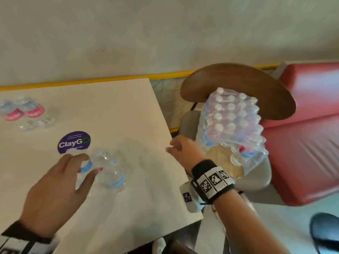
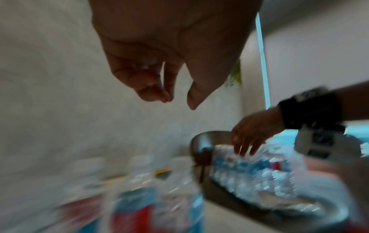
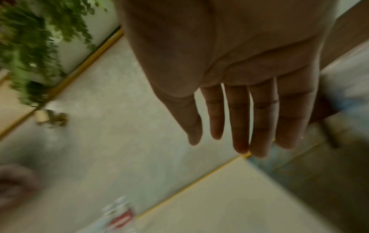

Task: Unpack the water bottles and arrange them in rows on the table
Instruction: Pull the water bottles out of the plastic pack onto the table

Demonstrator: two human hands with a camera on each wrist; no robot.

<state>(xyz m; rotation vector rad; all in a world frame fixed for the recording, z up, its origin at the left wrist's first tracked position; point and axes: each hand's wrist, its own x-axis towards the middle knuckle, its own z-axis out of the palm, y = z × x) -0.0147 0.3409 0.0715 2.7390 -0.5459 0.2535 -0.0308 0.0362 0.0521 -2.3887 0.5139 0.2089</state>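
Observation:
Three clear water bottles [image 1: 110,173] with blue and red labels stand close together on the white table [image 1: 128,107], near its front. My left hand [image 1: 86,165] hovers over the leftmost one; in the left wrist view its fingers [image 2: 151,88] hang loosely curled and hold nothing. My right hand [image 1: 170,146] is past the table's right edge with straight fingers [image 3: 239,126], empty, just short of the shrink-wrapped pack of bottles [image 1: 233,121] that lies on a chair. More bottles [image 1: 22,112] stand at the table's far left.
The pack rests on a grey chair [image 1: 256,180] with a curved wooden back [image 1: 247,85], beside a red padded bench [image 1: 302,143]. A purple ClayGo sticker [image 1: 74,142] marks the table. A wall runs behind; a dark shoe [image 1: 324,231] is on the floor at the right.

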